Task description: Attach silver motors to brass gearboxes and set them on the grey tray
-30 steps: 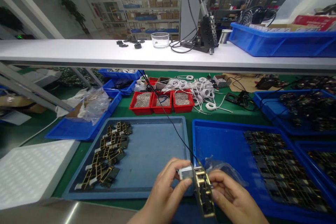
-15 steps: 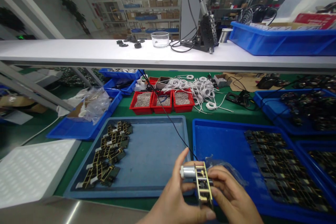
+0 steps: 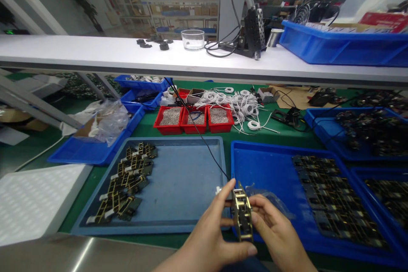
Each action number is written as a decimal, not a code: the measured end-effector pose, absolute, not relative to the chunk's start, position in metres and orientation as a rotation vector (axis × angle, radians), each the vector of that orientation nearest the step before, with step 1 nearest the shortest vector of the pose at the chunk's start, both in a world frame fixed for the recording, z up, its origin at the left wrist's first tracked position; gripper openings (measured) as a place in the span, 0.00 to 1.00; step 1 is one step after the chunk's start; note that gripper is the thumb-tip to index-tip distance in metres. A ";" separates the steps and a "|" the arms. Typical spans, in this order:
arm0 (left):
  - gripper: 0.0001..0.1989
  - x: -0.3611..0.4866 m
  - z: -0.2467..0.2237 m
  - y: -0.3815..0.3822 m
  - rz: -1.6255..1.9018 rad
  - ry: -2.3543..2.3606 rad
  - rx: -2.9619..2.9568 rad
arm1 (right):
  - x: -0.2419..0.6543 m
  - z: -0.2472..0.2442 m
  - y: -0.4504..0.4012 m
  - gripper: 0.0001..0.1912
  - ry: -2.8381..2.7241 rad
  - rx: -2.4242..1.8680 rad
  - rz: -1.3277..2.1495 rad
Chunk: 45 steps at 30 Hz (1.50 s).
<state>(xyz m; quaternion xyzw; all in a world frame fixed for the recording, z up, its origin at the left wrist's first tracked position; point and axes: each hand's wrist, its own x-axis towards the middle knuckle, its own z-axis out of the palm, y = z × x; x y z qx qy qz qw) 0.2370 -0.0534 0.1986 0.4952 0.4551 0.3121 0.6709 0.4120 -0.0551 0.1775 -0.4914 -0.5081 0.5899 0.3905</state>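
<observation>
A small brass-and-black frame assembly is held upright between both hands, over the near left corner of the right blue tray. My left hand grips it from the left, thumb at its lower end and fingers behind and at the top. A white-tipped part sticks out on its left side, mostly behind my fingers. My right hand pinches its right edge with thumb and forefinger. Similar assemblies lie in the left grey-blue tray, and rows of more fill the right side of the blue tray.
Red bins of small metal parts stand behind the trays, beside coiled white cables. A white shelf spans above. A thin black cable hangs down to the hands. Clear plastic lies in the blue tray.
The assembly has turned in my hands, so its silver cylinder is now mostly hidden and its frame faces the camera more. The camera view has shifted slightly.
</observation>
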 end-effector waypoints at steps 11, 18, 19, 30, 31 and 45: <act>0.53 0.235 0.201 -0.053 0.673 1.074 1.132 | 0.410 0.182 -0.055 0.15 -1.218 -1.246 1.600; 0.53 0.237 0.203 -0.051 0.707 1.036 1.036 | 0.409 0.184 -0.056 0.13 -1.211 -1.220 1.608; 0.53 0.237 0.203 -0.051 0.709 1.024 1.013 | 0.408 0.183 -0.056 0.13 -1.214 -1.214 1.616; 0.52 0.238 0.203 -0.052 0.720 1.003 0.978 | 0.408 0.181 -0.057 0.15 -1.212 -1.214 1.637; 0.52 0.238 0.204 -0.052 0.722 1.000 0.971 | 0.408 0.181 -0.057 0.15 -1.209 -1.217 1.638; 0.56 0.231 0.209 -0.047 0.750 1.030 1.127 | 0.400 0.177 -0.059 0.15 -0.936 -1.095 1.773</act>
